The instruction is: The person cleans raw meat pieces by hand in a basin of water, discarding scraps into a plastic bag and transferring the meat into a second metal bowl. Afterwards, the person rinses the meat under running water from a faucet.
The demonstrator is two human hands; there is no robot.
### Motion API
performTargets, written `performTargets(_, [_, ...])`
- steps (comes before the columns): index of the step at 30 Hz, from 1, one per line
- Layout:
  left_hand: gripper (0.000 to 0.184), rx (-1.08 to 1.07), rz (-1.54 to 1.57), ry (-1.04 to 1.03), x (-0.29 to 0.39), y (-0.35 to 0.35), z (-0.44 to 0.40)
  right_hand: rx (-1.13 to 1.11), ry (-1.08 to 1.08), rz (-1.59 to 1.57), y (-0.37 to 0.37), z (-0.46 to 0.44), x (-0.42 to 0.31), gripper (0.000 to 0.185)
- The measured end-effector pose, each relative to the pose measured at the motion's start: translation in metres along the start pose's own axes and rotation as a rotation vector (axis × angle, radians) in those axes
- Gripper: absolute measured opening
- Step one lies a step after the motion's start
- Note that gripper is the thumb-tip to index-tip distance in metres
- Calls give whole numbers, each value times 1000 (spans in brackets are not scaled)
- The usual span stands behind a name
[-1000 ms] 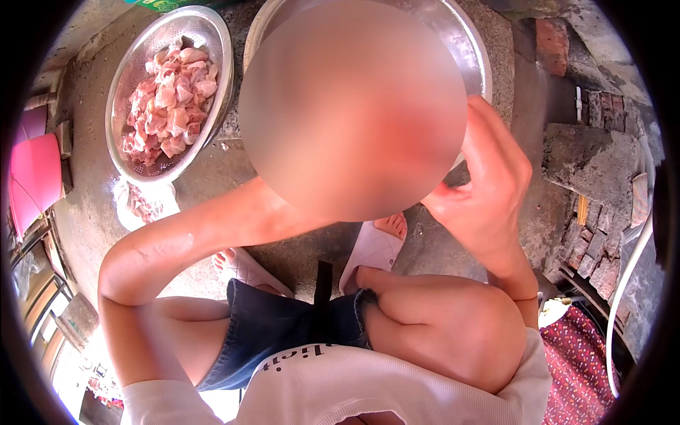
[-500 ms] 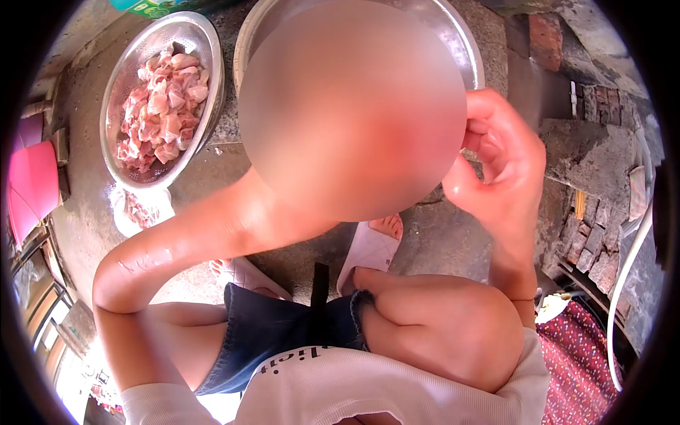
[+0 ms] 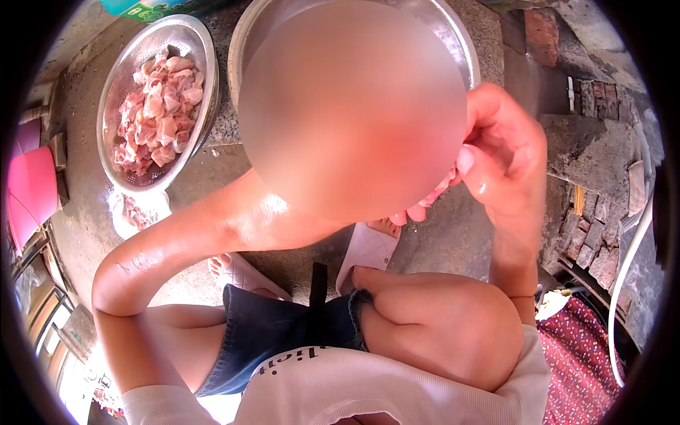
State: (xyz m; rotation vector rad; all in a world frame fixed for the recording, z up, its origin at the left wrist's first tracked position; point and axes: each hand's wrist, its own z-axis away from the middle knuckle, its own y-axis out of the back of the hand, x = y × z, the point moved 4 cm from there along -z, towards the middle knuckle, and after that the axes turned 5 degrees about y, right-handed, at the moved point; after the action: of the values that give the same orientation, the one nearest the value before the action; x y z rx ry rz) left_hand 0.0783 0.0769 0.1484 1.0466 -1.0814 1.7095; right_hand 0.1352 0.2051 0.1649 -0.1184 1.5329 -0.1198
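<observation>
A round blur covers the middle of the view and hides most of my left hand [image 3: 304, 228]. Only the back of that hand and some curled fingertips show below the blur, with a piece of pink raw meat [image 3: 442, 188] at them. My right hand [image 3: 506, 152] is at the blur's right edge, beside the meat. Its fingers are bent and its thumb is drawn in towards them; whatever lies between the tips is hidden. Behind the blur stands a large metal basin [image 3: 473, 53], its inside mostly covered.
A metal colander [image 3: 108, 152] holding chopped raw meat [image 3: 159, 113] is at the left. Near it lies a plastic bag [image 3: 138, 212] with more pieces. Pink plastic [image 3: 32, 191] stands far left. Bricks [image 3: 588, 241] and a pale hose [image 3: 627, 283] are at the right.
My right thumb and fingers have drawn in towards the blur's edge. Left fingertips and a piece of pink meat now show below the blur. The view has shifted slightly.
</observation>
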Motion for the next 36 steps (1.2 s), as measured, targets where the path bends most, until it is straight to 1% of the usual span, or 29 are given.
performTargets(3, [27, -14, 14, -10, 0, 0, -1, 1, -27, -42, -1, 1, -1, 12])
performTargets(6, [27, -16, 15, -21, 1, 0, 0, 17, 9, -9, -3, 0, -6, 10])
performTargets(8, [26, -15, 31, -14, 2, 0, 0, 19, 24, 35, -3, 1, -9, 10])
performTargets(11, [26, 16, -127, -116, 1, 3, -1, 11, 88, 150, -4, 1, -13, 11])
performTargets(14, [24, 31, -153, -131, 1, 6, -2, -10, 171, 248, -6, 2, -16, 15])
performTargets(17, [22, 89, -164, -175, 0, 7, -2, 1, 200, 289, -8, 3, -16, 17])
performTargets(20, [17, 136, -331, -146, 5, 8, -1, 37, 181, 330, -9, 2, -14, 19])
performTargets(23, [14, 275, -634, -338, 10, 5, 2, 49, 181, 387, -11, 3, -12, 19])
performTargets(26, [12, 326, -805, -328, 13, 2, 4, 48, 171, 416, -10, 4, -10, 21])
performTargets(29, [12, 308, -630, -222, 11, 3, 3, 24, 166, 360, -8, 3, -10, 22])
performTargets(30, [13, 291, -615, -203, 11, 4, 2, 11, 169, 329, -8, 3, -10, 23])
performTargets(32, [15, 258, -588, -167, 12, 7, 1, 19, 203, 381, -7, 2, -9, 22])
performTargets(33, [16, 229, -482, -117, 12, 9, 0, 26, 219, 408, -6, 2, -8, 22])
performTargets(35, [18, 166, -267, -21, 11, 11, -2, 50, 209, 355, -2, 3, -5, 19])
performTargets(36, [18, 125, -193, -17, 10, 10, -2, 64, 203, 328, -1, 4, -5, 18])
